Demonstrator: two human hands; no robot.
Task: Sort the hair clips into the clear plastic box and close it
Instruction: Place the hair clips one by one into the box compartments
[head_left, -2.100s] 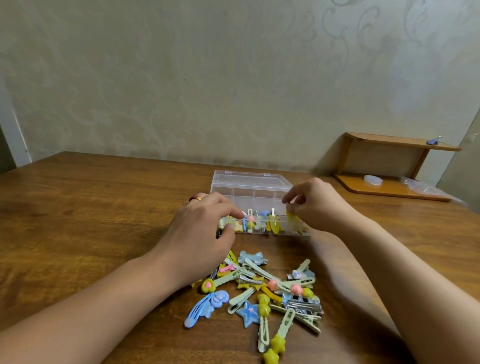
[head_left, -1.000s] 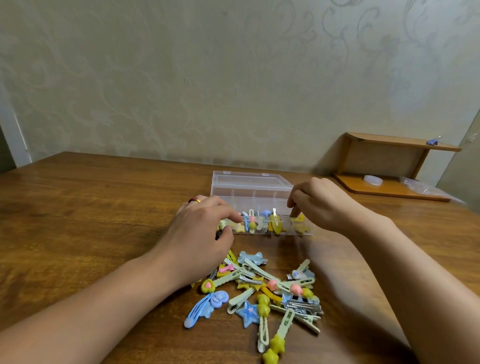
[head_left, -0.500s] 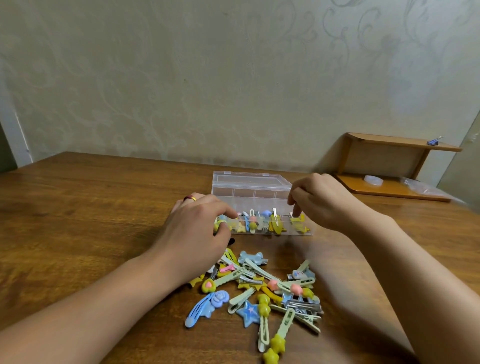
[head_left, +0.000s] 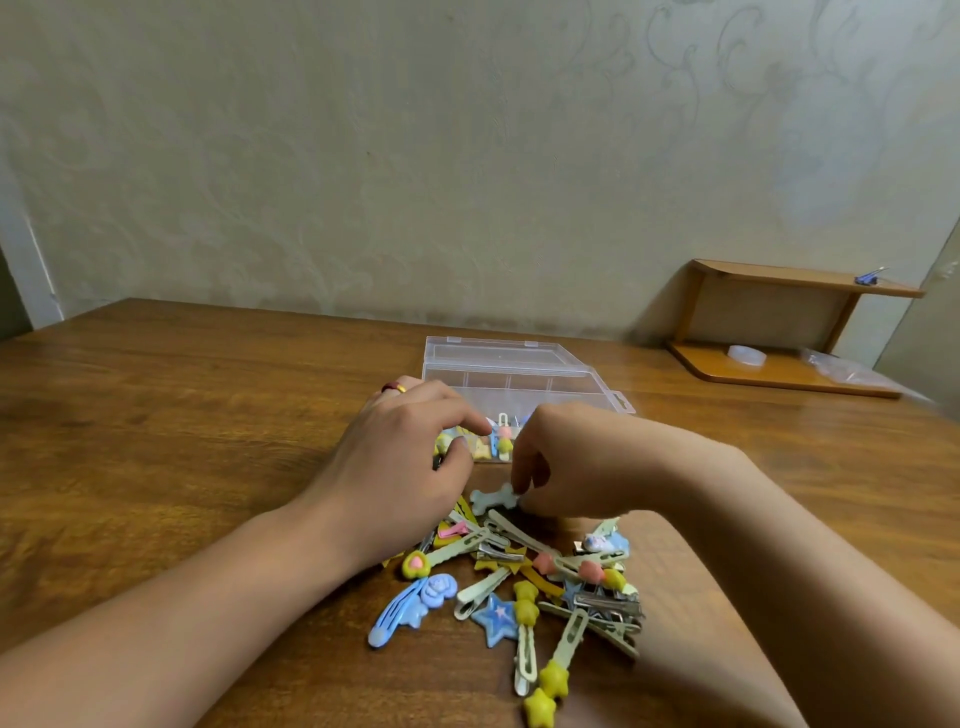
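Wooden table (head_left: 156, 415): one clear box (head_left: 519, 374), two hands, one clip pile (head_left: 519, 577).

No legible text, label or number anywhere (box included)

dim, warm, even light | soft shadows — slight blur | wide-angle bending at edges

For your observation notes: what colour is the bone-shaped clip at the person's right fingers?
Pale blue bone-shaped clip, clearest in the head view.
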